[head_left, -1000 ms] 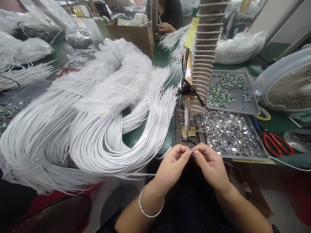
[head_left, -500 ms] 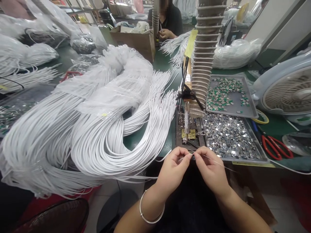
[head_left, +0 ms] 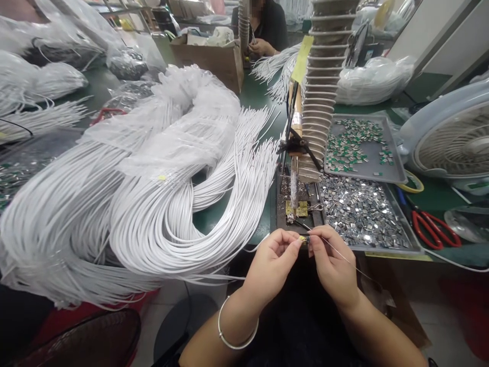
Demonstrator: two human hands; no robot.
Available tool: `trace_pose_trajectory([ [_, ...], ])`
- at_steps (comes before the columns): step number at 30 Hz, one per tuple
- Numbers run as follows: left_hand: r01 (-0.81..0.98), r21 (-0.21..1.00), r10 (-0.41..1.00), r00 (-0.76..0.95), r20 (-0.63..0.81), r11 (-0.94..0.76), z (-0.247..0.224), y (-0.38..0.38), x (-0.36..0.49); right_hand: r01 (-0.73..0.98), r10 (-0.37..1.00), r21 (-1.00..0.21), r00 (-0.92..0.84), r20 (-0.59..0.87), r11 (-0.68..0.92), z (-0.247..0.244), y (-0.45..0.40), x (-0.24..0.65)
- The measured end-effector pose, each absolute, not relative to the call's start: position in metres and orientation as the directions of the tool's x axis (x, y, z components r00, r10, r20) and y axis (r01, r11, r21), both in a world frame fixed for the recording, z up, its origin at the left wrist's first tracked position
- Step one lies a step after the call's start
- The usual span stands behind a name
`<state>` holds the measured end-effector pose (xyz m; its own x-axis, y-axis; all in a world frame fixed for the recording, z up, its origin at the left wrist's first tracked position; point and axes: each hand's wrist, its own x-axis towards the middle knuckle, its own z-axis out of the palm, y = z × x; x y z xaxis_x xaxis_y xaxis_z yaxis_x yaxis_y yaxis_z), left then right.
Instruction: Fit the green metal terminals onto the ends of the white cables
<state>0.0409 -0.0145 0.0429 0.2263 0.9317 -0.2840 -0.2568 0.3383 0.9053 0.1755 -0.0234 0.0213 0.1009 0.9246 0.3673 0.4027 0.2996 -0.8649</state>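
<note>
My left hand (head_left: 272, 262) pinches a tiny part (head_left: 303, 238) with a yellowish spot, too small to name. Close beside it, my right hand (head_left: 331, 267) is closed with thumb and fingers pressed together; a thin wire (head_left: 340, 254) runs across it towards the lower right. What its fingertips grip is too small to tell. Just beyond both hands stands a soldering iron (head_left: 294, 181), tip down over a dark metal holder (head_left: 281, 220) with a yellow pad. White cables (head_left: 171, 229) lie in a large looped bundle to the left.
Small metal pieces fill a tray (head_left: 414, 244) on the right; behind it another tray (head_left: 399, 171) holds green-and-silver pieces. Red-handled pliers (head_left: 431, 229) and a fan (head_left: 454, 137) are at the right. A ribbed hose (head_left: 324, 86) hangs above. A person (head_left: 263, 30) sits across the table.
My fingertips have drawn slightly apart, and a yellowish spot now shows between them. My right hand has shifted a little. The camera view has moved slightly.
</note>
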Motion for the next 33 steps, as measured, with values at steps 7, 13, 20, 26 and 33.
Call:
trace_pose_trajectory([
  [7, -0.266, 0.907, 0.937, 0.219, -0.273, 0.327, 0.048, -0.014, 0.043, 0.363, 0.933, -0.883, 0.088, 0.35, 0.297, 0.023, -0.023, 0.174],
  [13, -0.26, 0.916, 0.94, 0.233, -0.249, 0.307, 0.048, -0.014, 0.043, 0.371, 0.927, -0.871, 0.06, 0.37, 0.323, 0.023, -0.022, 0.175],
  [20, -0.257, 0.913, 0.935, 0.245, -0.256, 0.317, 0.049, -0.014, 0.043, 0.381, 0.918, -0.856, 0.043, 0.393, 0.348, 0.021, -0.021, 0.175],
  [26, -0.239, 0.908, 0.929, 0.226, -0.292, 0.344, 0.048, -0.013, 0.044, 0.45, 0.89, -0.8, 0.024, 0.455, 0.396, 0.021, -0.021, 0.177],
  [33, -0.239, 0.899, 0.928, 0.164, -0.335, 0.367, 0.049, -0.008, 0.04, 0.449, 0.822, -0.749, 0.054, 0.568, 0.488, 0.009, -0.022, 0.181],
])
